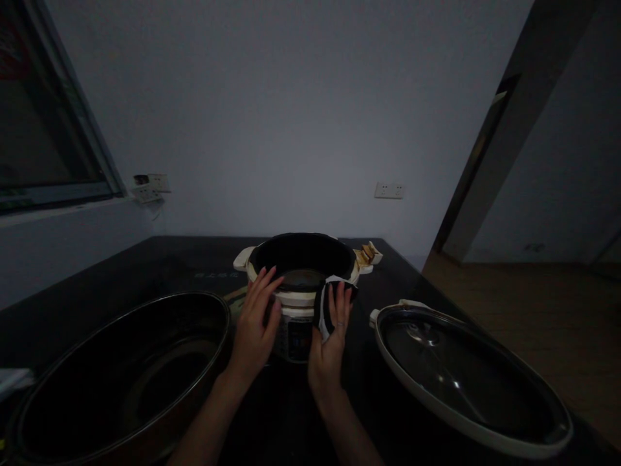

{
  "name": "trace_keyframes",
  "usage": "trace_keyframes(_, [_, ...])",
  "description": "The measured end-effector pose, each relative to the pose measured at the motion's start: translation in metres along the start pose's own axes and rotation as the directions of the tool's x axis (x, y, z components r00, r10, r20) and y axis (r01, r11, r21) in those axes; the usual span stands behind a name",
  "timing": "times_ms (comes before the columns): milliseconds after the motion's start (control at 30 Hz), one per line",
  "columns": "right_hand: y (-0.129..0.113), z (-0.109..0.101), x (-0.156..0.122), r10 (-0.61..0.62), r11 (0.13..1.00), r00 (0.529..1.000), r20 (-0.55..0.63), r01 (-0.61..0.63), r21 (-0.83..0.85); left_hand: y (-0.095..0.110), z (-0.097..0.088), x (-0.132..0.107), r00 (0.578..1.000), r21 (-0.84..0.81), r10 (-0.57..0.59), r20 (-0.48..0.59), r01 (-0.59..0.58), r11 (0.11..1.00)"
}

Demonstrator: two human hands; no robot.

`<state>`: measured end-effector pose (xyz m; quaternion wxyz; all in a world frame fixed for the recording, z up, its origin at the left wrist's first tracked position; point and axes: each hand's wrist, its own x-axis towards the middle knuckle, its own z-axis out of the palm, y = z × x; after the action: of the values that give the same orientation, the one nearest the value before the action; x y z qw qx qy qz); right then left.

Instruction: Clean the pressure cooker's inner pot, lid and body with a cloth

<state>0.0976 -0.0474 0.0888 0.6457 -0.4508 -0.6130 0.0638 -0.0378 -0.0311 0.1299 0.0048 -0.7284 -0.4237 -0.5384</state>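
Note:
A cream slow cooker base [301,299] with a dark hollow inside stands in the middle of a black counter [145,265]. My left hand [255,323] lies flat against the cooker's front left rim, fingers spread. My right hand [332,336] presses a dark and white cloth [324,315] against the cooker's front right side, fingers extended over the cloth. A control panel shows dimly between my hands.
A big dark oval pot [121,375] sits at the near left. An oval glass lid [466,375] with a pale rim lies at the near right. Wall sockets [389,190] are on the back wall. A window is at the left, a wooden floor at the right.

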Motion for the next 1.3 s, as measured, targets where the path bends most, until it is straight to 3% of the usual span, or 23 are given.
trace_keyframes(167, [0.005, -0.005, 0.026, 0.026, 0.999, 0.997, -0.078, -0.024, 0.023, 0.0, 0.0, 0.0, 1.0, 0.006, -0.002, 0.009, 0.002, 1.0])
trace_keyframes(467, [0.019, -0.024, 0.079, 0.321, 0.925, 0.944, -0.082, -0.293, 0.243, 0.001, -0.002, 0.001, 1.0, -0.006, -0.006, 0.012, 0.006, 1.0])
trace_keyframes(600, [0.006, -0.028, 0.065, 0.221, 0.966, 0.975, -0.036, -0.214, 0.148, 0.002, -0.002, 0.001, 1.0, -0.021, -0.009, 0.001, 0.009, 1.0])
trace_keyframes(700, [-0.011, -0.029, 0.048, 0.063, 0.998, 0.995, 0.077, -0.063, -0.006, 0.002, -0.001, 0.001, 1.0, -0.029, -0.014, -0.007, 0.013, 0.999])
trace_keyframes(767, [-0.023, -0.027, 0.039, -0.046, 0.994, 0.983, 0.175, 0.063, -0.091, 0.0, 0.0, 0.0, 1.0, -0.031, -0.02, -0.008, 0.019, 0.999])
trace_keyframes(867, [-0.04, -0.018, 0.034, -0.18, 0.946, 0.918, 0.354, 0.26, -0.193, -0.005, 0.003, -0.003, 1.0, -0.063, 0.006, -0.004, -0.006, 0.998])
trace_keyframes(967, [-0.059, -0.006, 0.043, -0.197, 0.88, 0.832, 0.519, 0.383, -0.279, -0.008, 0.004, -0.005, 0.999, -0.155, 0.018, -0.046, -0.025, 0.988])
trace_keyframes(1133, [-0.095, 0.007, 0.083, 0.008, 0.815, 0.735, 0.678, 0.388, -0.43, -0.006, 0.005, -0.01, 0.98, -0.242, -0.113, -0.163, 0.071, 0.968])
trace_keyframes(1233, [-0.108, 0.019, 0.113, 0.192, 0.805, 0.608, 0.771, 0.352, -0.478, -0.005, 0.009, -0.014, 0.965, -0.297, -0.188, -0.181, 0.129, 0.946])
trace_keyframes(1300, [-0.109, 0.032, 0.129, 0.229, 0.82, 0.535, 0.813, 0.344, -0.457, -0.007, 0.013, -0.017, 0.948, -0.324, -0.256, -0.191, 0.185, 0.928])
